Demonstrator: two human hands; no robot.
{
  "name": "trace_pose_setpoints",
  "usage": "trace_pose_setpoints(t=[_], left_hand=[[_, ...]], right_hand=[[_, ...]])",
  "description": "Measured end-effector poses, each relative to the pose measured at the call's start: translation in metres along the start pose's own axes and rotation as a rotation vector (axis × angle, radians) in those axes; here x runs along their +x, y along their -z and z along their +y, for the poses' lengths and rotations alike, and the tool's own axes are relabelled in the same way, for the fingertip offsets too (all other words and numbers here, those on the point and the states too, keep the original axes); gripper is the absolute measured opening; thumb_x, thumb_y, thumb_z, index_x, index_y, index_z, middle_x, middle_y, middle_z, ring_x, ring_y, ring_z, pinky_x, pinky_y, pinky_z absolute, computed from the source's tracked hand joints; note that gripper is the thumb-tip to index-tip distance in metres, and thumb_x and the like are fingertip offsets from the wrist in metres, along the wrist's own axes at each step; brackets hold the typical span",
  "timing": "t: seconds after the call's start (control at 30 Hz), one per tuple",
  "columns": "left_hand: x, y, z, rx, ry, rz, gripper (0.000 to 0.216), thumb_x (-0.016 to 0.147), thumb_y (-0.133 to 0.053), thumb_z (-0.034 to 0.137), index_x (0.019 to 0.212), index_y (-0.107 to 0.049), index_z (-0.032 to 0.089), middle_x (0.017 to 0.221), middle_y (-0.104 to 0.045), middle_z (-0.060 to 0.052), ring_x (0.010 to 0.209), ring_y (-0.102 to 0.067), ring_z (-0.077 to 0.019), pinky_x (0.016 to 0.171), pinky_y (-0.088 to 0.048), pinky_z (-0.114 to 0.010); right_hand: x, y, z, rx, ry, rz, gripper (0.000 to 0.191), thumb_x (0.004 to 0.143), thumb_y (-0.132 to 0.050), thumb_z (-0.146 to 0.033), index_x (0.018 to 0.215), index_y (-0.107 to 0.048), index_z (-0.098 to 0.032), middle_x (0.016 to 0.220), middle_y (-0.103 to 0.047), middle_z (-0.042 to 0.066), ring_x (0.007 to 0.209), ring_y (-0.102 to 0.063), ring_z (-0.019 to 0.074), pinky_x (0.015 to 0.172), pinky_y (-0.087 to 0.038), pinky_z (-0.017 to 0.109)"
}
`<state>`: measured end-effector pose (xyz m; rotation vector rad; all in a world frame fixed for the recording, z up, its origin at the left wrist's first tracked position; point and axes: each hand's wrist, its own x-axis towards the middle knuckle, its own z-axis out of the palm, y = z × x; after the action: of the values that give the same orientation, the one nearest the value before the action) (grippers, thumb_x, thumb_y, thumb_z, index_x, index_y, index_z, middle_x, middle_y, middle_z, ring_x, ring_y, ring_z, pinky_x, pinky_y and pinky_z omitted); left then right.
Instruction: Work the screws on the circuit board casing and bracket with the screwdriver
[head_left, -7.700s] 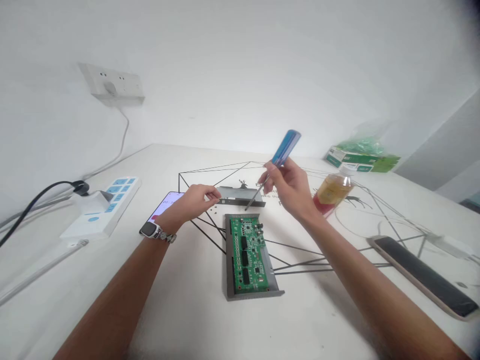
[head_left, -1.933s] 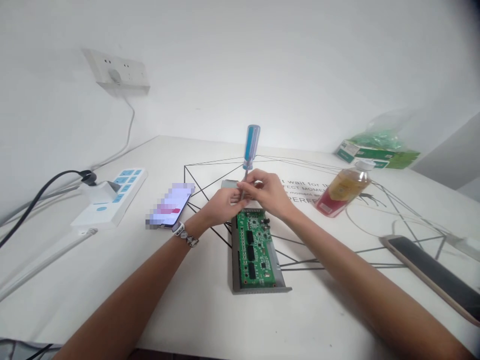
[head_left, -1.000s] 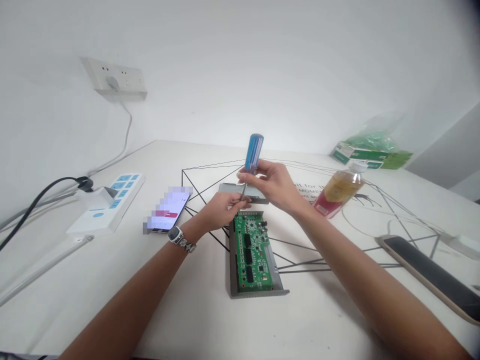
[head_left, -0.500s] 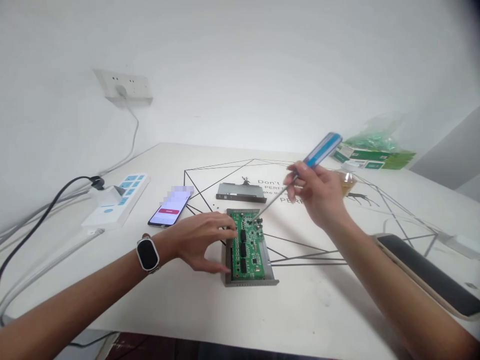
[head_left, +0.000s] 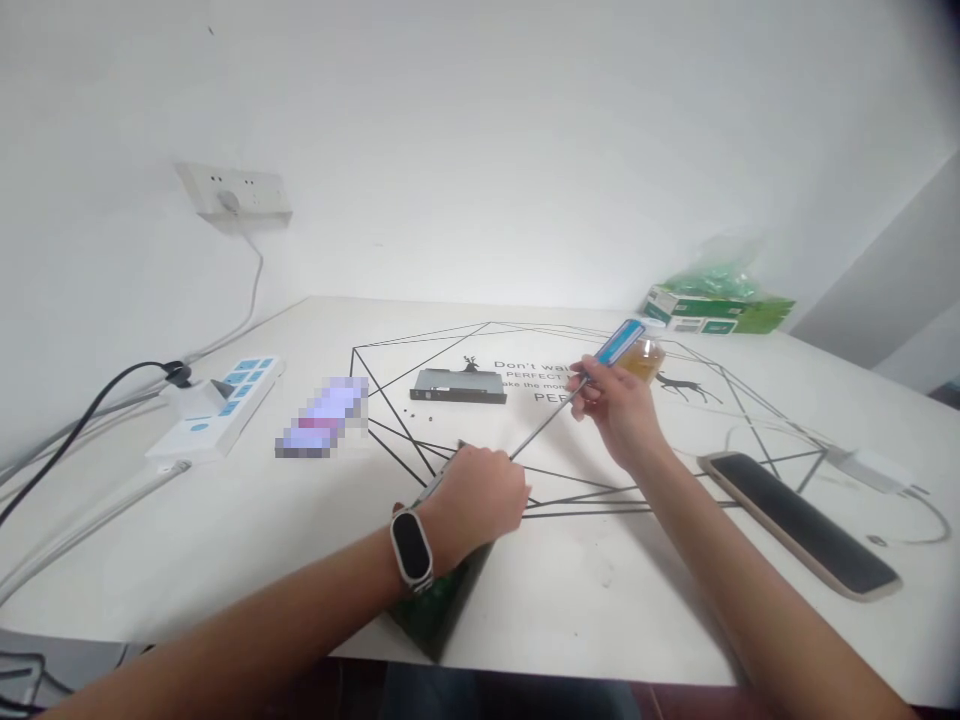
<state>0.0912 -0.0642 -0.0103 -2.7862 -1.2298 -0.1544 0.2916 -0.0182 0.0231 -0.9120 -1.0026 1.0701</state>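
Fingers of the left hand close over the tilted circuit board case at the near edge of the worktop. The right hand has its grip shut around a blue-handled screwdriver, its shaft slanting down toward the left hand. A grey metal panel lies farther off; a dark phone lies at right.

Print on the tabletop

Black lettering reads "Don't wa…", "PERFECT MOMENT" and "PER…" toward the tabletop's far edge, partly hidden.
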Motion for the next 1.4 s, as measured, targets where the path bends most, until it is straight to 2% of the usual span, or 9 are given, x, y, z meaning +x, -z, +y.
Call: trace_pose_setpoints(t=[0.17,0.23,0.33,0.47,0.6,0.7,0.87,1.03,1.4], left_hand=[[0.024,-0.007,-0.040,-0.156,0.253,0.106,0.051,0.099,-0.046,0.049,0.066,-0.065,0.015,0.059,-0.060,-0.011,0.064,-0.064,-0.0296,0.064,-0.047,-0.040],[0.020,-0.005,-0.068,-0.283,0.223,0.143,0.048,0.100,-0.045,0.050,0.074,-0.068,0.016,0.064,-0.062,-0.008,0.066,-0.064,-0.0259,0.067,-0.048,-0.038],[0.007,-0.006,-0.101,-0.559,0.007,0.190,0.035,0.090,-0.066,0.053,0.101,-0.074,0.021,0.100,-0.072,-0.008,0.091,-0.066,-0.0243,0.078,-0.050,-0.035],[0.004,-0.017,-0.119,-0.742,-0.051,0.136,0.037,0.087,-0.073,0.052,0.070,-0.074,0.019,0.073,-0.070,-0.004,0.071,-0.062,-0.0174,0.067,-0.045,-0.029],[0.008,-0.021,-0.129,-0.608,-0.035,0.222,0.036,0.089,-0.071,0.048,0.067,-0.074,0.018,0.071,-0.069,-0.004,0.070,-0.060,-0.0177,0.066,-0.043,-0.029],[-0.001,-0.010,-0.145,-0.647,0.054,0.340,0.033,0.090,-0.069,0.048,0.074,-0.076,0.019,0.076,-0.073,-0.004,0.071,-0.062,-0.0172,0.065,-0.045,-0.028],[-0.028,0.014,-0.174,-0.698,0.428,0.718,0.039,0.096,-0.057,0.042,0.071,-0.074,0.017,0.061,-0.064,-0.001,0.055,-0.050,-0.0131,0.054,-0.037,-0.027],[-0.030,0.012,-0.176,-0.690,0.451,0.599,0.041,0.097,-0.055,0.045,0.074,-0.074,0.017,0.062,-0.064,-0.001,0.052,-0.045,-0.0122,0.052,-0.035,-0.027],[-0.023,-0.007,-0.174,-0.645,0.205,0.369,0.022,0.092,-0.060,0.032,0.106,-0.074,0.021,0.109,-0.074,-0.007,0.094,-0.067,-0.0208,0.075,-0.053,-0.032]], right_hand=[[-0.005,-0.001,0.007,-0.001,0.073,-0.007,0.026,0.085,-0.077,-0.042,0.084,-0.067,-0.018,0.080,-0.072,0.004,0.060,-0.064,0.0135,0.060,-0.057,0.030],[-0.005,-0.002,0.008,0.016,0.111,0.013,0.022,0.086,-0.076,-0.039,0.084,-0.067,-0.019,0.083,-0.074,0.005,0.064,-0.068,0.0155,0.066,-0.060,0.033],[-0.006,-0.005,0.010,0.048,0.170,0.051,0.019,0.084,-0.078,-0.035,0.086,-0.068,-0.019,0.083,-0.075,0.004,0.069,-0.071,0.0178,0.070,-0.061,0.034],[-0.009,-0.013,0.022,0.048,0.191,0.021,0.020,0.084,-0.079,-0.035,0.090,-0.069,-0.019,0.086,-0.076,0.004,0.072,-0.074,0.0199,0.072,-0.061,0.036],[-0.014,-0.030,0.038,0.016,0.236,-0.064,0.019,0.088,-0.076,-0.037,0.094,-0.069,-0.020,0.092,-0.077,0.005,0.078,-0.075,0.0216,0.078,-0.062,0.041],[-0.020,-0.048,0.044,-0.029,0.281,-0.128,0.016,0.092,-0.073,-0.035,0.096,-0.069,-0.020,0.094,-0.077,0.006,0.080,-0.076,0.0216,0.080,-0.062,0.042],[-0.031,-0.077,0.048,-0.130,0.239,-0.239,0.018,0.094,-0.070,-0.037,0.098,-0.067,-0.020,0.092,-0.076,0.005,0.079,-0.073,0.0193,0.080,-0.060,0.039],[-0.033,-0.084,0.051,-0.188,0.232,-0.249,0.018,0.096,-0.067,-0.038,0.099,-0.066,-0.020,0.093,-0.075,0.005,0.081,-0.072,0.0182,0.081,-0.059,0.037],[-0.033,-0.069,0.046,-0.154,0.266,-0.185,0.014,0.096,-0.067,-0.034,0.099,-0.066,-0.020,0.095,-0.076,0.006,0.081,-0.074,0.0213,0.081,-0.060,0.042]])
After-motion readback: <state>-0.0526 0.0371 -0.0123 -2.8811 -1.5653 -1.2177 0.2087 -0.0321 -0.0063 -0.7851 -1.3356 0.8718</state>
